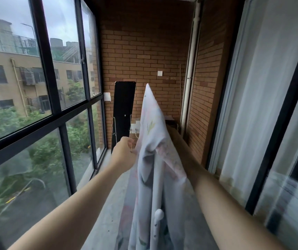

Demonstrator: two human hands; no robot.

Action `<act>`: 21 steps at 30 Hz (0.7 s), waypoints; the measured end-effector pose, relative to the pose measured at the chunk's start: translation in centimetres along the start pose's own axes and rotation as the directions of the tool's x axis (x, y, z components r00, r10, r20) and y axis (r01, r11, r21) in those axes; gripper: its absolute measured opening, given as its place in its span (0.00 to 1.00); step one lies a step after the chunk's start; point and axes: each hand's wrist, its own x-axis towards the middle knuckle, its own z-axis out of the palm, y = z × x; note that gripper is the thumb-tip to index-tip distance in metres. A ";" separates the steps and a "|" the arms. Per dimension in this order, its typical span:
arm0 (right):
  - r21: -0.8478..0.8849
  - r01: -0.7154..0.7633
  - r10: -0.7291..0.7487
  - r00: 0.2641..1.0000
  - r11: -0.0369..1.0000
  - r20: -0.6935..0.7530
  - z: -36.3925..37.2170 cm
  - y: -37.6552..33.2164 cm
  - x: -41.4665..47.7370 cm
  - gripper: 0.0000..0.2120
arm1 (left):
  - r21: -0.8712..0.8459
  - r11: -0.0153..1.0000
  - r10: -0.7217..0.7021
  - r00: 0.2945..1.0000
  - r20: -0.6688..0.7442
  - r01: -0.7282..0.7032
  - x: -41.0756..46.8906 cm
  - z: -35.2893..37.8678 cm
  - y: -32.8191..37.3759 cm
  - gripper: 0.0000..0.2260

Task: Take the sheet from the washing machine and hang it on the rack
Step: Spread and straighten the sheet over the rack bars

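Left grip [124, 150], arm outstretched, pinches sheet [155, 159] (right grip hidden).

A grey concrete floor [106, 210] runs from near to far beside the windows. Near the middle rises a white rack [158, 216], mostly hidden by the pale sheet [153, 159] draped about it. At the far end a black board [123, 109] stands on the floor, leaning on the brick wall [144, 51].
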 end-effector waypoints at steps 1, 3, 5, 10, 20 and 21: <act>-0.009 0.012 -0.012 1.000 1.000 -0.011 -0.3 0.6 -0.9 0.16 | -0.060 0.996 0.062 0.995 -0.079 -0.067 -1.2 -0.2 0.2 0.06; 0.057 0.053 -0.048 0.995 0.997 -0.083 -0.7 0.6 -3.3 0.13 | -0.182 0.964 0.146 0.958 -0.247 -0.193 -5.4 -1.3 1.9 0.01; 0.188 0.149 -0.118 0.978 0.971 -0.170 -1.0 0.4 -5.9 0.17 | -0.283 0.879 0.298 0.906 -0.302 -0.383 -10.4 -2.5 3.5 0.10; 0.028 0.419 -0.411 0.901 0.908 -0.136 -1.4 0.1 -10.2 0.16 | -0.057 0.804 0.572 0.796 -0.197 -0.592 -15.1 -2.7 4.5 0.11; -0.475 0.116 -0.206 0.968 0.872 -0.142 -1.9 0.7 -11.3 0.13 | 0.384 0.746 0.657 0.694 -0.294 -0.544 -15.9 -3.6 5.5 0.18; -0.531 0.060 -0.164 0.975 0.845 -0.151 -2.6 0.4 -11.2 0.12 | 0.431 0.740 0.652 0.707 -0.273 -0.516 -15.7 -4.3 5.3 0.16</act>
